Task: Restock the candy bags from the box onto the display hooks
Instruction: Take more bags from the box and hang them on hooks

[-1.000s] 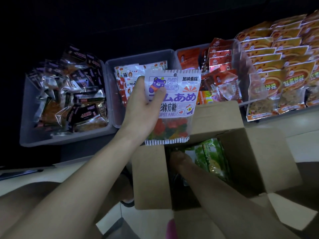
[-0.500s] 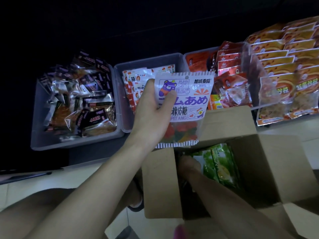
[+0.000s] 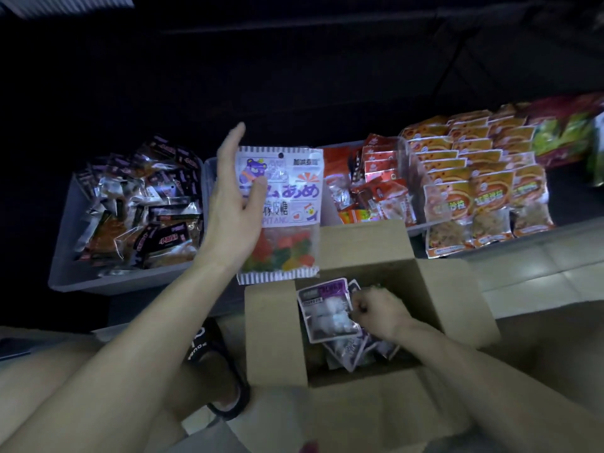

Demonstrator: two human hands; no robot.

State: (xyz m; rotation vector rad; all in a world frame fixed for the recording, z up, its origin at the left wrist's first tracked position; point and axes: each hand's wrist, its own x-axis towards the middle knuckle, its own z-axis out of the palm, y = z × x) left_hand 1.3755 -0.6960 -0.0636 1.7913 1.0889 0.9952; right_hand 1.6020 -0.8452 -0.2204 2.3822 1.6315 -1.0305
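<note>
The left hand [image 3: 235, 204] holds a gummy candy bag [image 3: 281, 210] upright above the near edge of the grey bins, thumb pressed on its front and fingers behind it. The right hand [image 3: 376, 310] is down in the open cardboard box [image 3: 274, 328], fingers curled around a purple-and-white candy bag [image 3: 327, 313] lying on top of others. Left of the gummy bag, a grey bin [image 3: 65, 273] holds dark-wrapped snacks; orange packets [image 3: 457, 178] stand in rows to the right.

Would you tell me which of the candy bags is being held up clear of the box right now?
The gummy bag, white with a purple bear and coloured gummies showing, pinched by the left hand. The purple bags lie in the cardboard box, under the right hand.
</note>
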